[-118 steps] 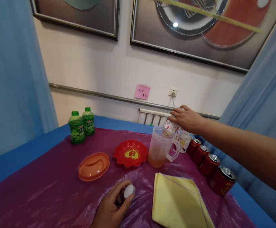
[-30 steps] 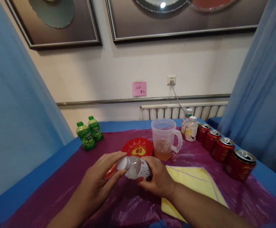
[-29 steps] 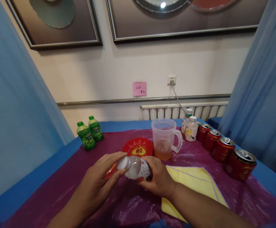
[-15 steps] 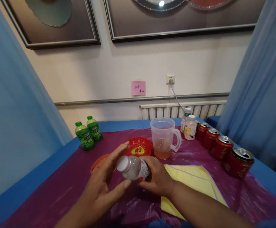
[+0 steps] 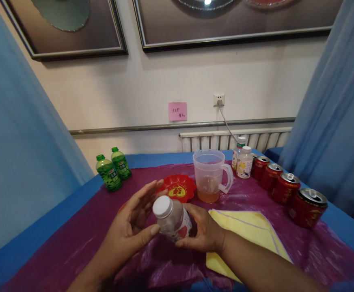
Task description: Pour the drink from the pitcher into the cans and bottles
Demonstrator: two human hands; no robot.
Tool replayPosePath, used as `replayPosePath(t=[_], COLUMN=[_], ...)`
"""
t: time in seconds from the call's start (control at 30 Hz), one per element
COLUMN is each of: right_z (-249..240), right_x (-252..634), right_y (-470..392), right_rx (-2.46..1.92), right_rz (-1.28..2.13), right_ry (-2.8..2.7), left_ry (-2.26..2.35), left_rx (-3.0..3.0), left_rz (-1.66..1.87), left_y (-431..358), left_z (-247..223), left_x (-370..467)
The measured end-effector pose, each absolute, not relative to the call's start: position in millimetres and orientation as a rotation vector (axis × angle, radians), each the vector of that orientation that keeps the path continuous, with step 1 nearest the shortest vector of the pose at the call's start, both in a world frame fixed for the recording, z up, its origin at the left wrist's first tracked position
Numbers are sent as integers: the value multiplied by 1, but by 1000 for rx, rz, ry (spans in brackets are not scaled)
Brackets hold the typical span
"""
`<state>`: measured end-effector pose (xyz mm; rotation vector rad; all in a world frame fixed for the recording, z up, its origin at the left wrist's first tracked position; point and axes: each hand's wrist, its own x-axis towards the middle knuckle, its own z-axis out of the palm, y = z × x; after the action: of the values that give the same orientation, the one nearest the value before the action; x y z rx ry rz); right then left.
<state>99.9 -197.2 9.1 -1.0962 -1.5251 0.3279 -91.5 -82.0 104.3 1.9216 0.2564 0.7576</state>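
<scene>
A clear bottle (image 5: 172,221) with a white cap and a printed label leans to the left in front of me. Wrapped around its lower part, my right hand (image 5: 204,229) grips it from the right side. On the other side, my left hand (image 5: 131,225) is open, its fingers curved and spread beside the cap, with a gap to the bottle. Just beyond the hands lies a red scalloped plate (image 5: 181,190). An orange dish (image 5: 121,207) is mostly hidden behind my left hand. A translucent measuring jug (image 5: 209,174) with some amber liquid stands behind my right hand.
A folded yellow cloth (image 5: 247,231) lies beside my right forearm. Two green bottles (image 5: 109,174) stand at the left. Several red cans (image 5: 307,207) line the right, near two white-capped bottles (image 5: 244,163). Purple sheeting (image 5: 82,227) covers the blue table.
The bottle has tipped more upright in my right hand, its cap shifting right and up. My left hand has drawn slightly left, away from it, covering more of the orange dish.
</scene>
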Motion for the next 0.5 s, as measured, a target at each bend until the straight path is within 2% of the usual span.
replayPosePath(t=[0.13, 0.27, 0.4, 0.5], right_z=[13, 7, -2, -4], right_x=[99, 100, 101, 97], right_y=[-200, -201, -203, -204], right_rx=[-1050, -1103, -1130, -1175], right_rz=[425, 409, 282, 269], right_ry=[-1544, -1614, -1583, -1622], left_ry=[290, 453, 818, 953], left_rx=[2033, 2080, 2045, 2156], left_rz=[587, 691, 1009, 1102], left_y=[-87, -82, -36, 11], left_z=[84, 74, 101, 134], left_x=[-87, -95, -119, -134])
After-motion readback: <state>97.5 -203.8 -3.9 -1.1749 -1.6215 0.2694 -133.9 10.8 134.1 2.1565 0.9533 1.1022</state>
